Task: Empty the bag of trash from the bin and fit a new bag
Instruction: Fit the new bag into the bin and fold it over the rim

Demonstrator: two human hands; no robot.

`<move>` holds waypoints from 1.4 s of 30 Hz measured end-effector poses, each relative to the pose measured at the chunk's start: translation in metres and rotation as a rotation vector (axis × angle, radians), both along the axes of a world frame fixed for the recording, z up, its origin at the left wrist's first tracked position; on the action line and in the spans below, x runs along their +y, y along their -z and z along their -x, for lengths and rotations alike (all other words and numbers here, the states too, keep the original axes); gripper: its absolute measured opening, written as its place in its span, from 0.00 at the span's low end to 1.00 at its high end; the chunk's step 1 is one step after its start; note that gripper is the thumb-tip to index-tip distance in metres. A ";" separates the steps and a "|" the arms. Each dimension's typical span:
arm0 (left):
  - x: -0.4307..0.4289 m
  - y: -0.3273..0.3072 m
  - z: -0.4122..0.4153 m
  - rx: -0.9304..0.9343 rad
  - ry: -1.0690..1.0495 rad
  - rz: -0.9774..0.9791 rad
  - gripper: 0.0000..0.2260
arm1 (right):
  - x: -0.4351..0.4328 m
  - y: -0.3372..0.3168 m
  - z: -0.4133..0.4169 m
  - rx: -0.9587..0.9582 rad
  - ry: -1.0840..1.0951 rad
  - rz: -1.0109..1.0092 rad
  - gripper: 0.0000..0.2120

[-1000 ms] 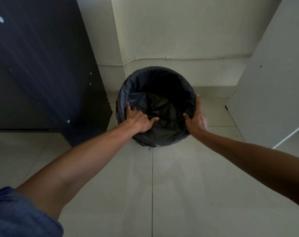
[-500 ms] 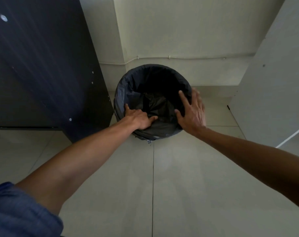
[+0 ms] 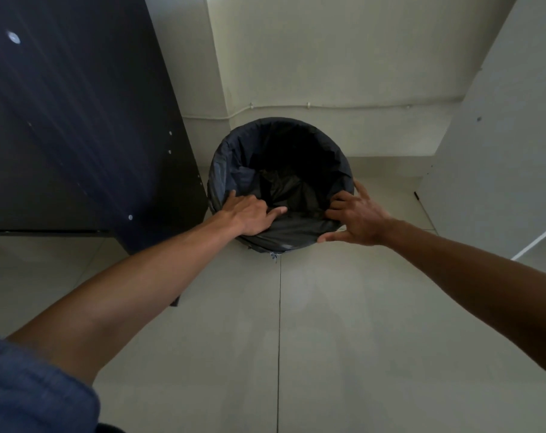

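One view only: the camera on my head, wide-angle, looking forward and steeply down. Straight lines bow toward the frame edges. My forearms run in from the two lower corners and converge near mid-frame, where my left hand point(image 3: 248, 214) and right hand point(image 3: 357, 218) meet the near rim of the bin point(image 3: 217, 170); that puts the bin at arm's reach, centred, seen into from above. Lower half of the frame is floor tile point(image 3: 328, 339). Upper part takes in the wall point(image 3: 328, 57) behind, a dark cabinet point(image 3: 78, 120) on my left, a pale panel point(image 3: 499, 135) on my right. No second view to compare.
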State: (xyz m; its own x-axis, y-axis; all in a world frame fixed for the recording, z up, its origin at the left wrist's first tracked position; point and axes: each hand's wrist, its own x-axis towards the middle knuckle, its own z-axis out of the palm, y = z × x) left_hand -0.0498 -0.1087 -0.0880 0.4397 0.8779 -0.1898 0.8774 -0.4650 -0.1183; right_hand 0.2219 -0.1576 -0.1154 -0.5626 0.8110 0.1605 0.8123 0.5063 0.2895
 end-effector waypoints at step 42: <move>-0.018 -0.004 -0.015 0.159 -0.044 0.150 0.36 | 0.014 -0.012 0.025 -0.216 -0.316 0.061 0.41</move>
State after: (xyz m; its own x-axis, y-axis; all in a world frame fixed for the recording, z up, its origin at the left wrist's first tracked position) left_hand -0.0352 -0.1269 -0.0840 0.3555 0.8522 -0.3839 0.8730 -0.4495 -0.1893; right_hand 0.1970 -0.1436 -0.1037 -0.8021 0.5963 -0.0321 0.5368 0.7435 0.3987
